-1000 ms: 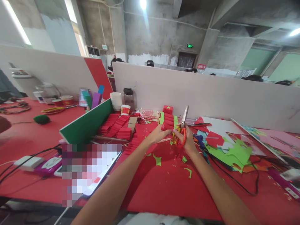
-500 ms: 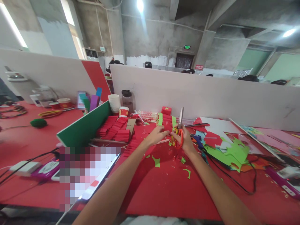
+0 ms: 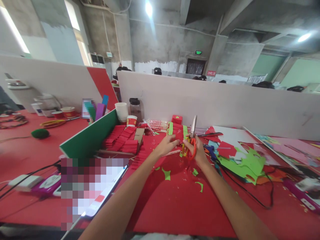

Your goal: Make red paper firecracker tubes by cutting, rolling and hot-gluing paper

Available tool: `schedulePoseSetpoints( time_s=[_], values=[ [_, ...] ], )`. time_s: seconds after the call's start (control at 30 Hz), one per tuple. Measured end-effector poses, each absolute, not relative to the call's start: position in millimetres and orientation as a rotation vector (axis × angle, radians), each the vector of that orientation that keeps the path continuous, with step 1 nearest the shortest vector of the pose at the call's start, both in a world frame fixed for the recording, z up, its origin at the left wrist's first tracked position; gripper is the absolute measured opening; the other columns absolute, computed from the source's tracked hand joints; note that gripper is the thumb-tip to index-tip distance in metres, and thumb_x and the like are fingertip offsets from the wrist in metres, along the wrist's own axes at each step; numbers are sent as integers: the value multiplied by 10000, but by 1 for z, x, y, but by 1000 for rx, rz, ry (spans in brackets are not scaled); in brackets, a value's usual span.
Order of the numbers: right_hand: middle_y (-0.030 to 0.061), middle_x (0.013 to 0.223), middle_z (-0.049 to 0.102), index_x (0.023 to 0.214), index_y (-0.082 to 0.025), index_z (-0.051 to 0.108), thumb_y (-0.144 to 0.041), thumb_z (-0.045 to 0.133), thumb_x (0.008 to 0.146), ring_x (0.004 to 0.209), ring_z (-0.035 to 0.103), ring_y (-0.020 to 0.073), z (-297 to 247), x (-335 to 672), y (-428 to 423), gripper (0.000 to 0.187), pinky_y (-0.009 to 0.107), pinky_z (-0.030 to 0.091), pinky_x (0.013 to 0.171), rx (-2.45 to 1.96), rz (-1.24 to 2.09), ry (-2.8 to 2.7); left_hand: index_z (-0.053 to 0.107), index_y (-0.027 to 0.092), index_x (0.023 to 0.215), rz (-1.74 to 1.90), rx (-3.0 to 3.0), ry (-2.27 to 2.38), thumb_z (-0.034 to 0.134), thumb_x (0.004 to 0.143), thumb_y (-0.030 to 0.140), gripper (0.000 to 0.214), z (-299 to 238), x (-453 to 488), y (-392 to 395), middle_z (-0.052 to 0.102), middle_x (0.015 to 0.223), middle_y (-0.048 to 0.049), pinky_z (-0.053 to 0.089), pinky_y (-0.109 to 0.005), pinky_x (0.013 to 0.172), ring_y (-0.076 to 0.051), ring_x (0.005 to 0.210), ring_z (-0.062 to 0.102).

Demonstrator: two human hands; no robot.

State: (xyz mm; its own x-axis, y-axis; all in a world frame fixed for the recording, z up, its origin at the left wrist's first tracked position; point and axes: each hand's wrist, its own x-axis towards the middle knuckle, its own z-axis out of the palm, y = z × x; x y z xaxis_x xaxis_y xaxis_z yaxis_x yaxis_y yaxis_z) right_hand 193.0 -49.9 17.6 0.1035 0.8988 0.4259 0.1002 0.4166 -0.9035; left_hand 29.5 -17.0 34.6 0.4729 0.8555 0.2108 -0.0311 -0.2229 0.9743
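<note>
From my station I judge the red counter (image 3: 160, 213) mid-work: red folded strips (image 3: 122, 136) stacked left of the orange-handled scissors (image 3: 193, 128), remaining amount unclear. Both forearms (image 3: 120, 190) reach forward, right hand (image 3: 197, 150) gripping those scissors blades-up, left hand (image 3: 167, 146) curled just left of them, its hold unreadable; cut green scraps (image 3: 166, 173) on the scissors' near side.
</note>
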Motion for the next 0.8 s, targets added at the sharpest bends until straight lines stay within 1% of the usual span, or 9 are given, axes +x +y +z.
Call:
schedulePoseSetpoints(
  time_s=[0.17, 0.23, 0.33, 0.47, 0.6, 0.7, 0.8],
  values=[
    [-26, 729, 602, 984, -233, 528, -357, 714, 730, 575, 588, 147, 15, 197, -47, 338, 282, 487, 558, -970, 746, -1361, 481, 172, 651, 879, 1450, 696, 654, 723, 341, 253, 34, 30, -20, 440, 658, 43, 547, -293, 722, -100, 653, 466],
    [-26, 727, 600, 969, -233, 518, -353, 708, 731, 584, 591, 154, 13, 198, -45, 328, 282, 483, 551, -971, 769, -1365, 494, 173, 661, 898, 1471, 689, 654, 731, 363, 258, 34, 30, -19, 444, 662, 41, 543, -286, 712, -100, 648, 462],
    [-26, 734, 598, 958, -230, 511, -334, 710, 720, 605, 594, 155, 9, 198, -44, 327, 281, 485, 569, -973, 759, -1359, 518, 175, 672, 969, 1566, 713, 647, 746, 402, 272, 34, 30, -18, 481, 670, 31, 524, -256, 656, -103, 626, 470],
    [-21, 758, 600, 961, -226, 505, -332, 704, 714, 639, 600, 156, 7, 198, -42, 334, 283, 494, 598, -951, 743, -1338, 543, 172, 697, 984, 1659, 731, 633, 766, 400, 255, 36, 29, -16, 510, 669, 20, 504, -244, 620, -107, 611, 492],
    [-24, 743, 592, 944, -231, 495, -336, 705, 707, 630, 599, 158, 6, 199, -40, 334, 275, 488, 567, -943, 743, -1316, 556, 164, 731, 960, 1684, 714, 632, 772, 380, 233, 35, 28, -16, 521, 692, 14, 503, -241, 629, -108, 639, 497],
    [-36, 703, 573, 937, -232, 495, -346, 708, 713, 574, 571, 146, 6, 200, -39, 329, 265, 468, 529, -950, 761, -1318, 543, 163, 730, 945, 1674, 708, 630, 775, 387, 244, 33, 29, -16, 517, 711, 17, 503, -244, 628, -103, 639, 491],
    [-42, 690, 562, 956, -233, 504, -375, 706, 726, 538, 531, 135, 7, 200, -40, 338, 260, 446, 513, -958, 742, -1335, 533, 168, 729, 954, 1679, 717, 619, 779, 398, 251, 33, 29, -16, 508, 683, 28, 490, -246, 613, -102, 612, 486]
  ],
)
